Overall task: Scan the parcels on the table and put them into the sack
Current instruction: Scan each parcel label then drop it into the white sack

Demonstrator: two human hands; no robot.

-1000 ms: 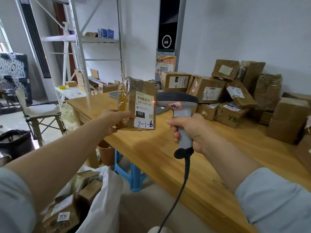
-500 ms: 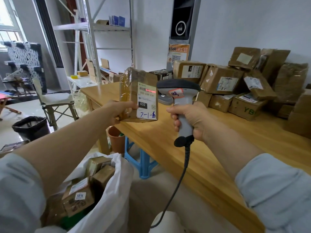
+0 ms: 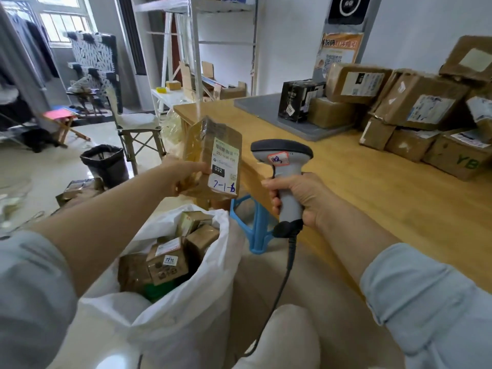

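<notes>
- Holding the parcel upright, the left hand grips its left edge with fingers curled round the wrapping; the parcel hangs in the air off the near corner of the table, above and a little beyond the open mouth of the sack
- The right hand is wrapped round the handle of the scanner, whose head sits just beside the parcel's label; no red line shows on the label, so I cannot tell whether the read is made
- The step in hand looks like the move from scan to sack: confirm the read first, and if it fails, turn the label square to the scanner head with the fingertips off the barcode
- The sack already holds several boxes close to its rim, so lower the parcel by its narrow end into the gap at the far side instead of dropping it on top, where it could slide out
- The scanner's cable hangs just right of the sack; hold it away from the mouth while the left arm comes down
- A large pile of parcels waits at the back of the table, so the task seems far from finished
</notes>
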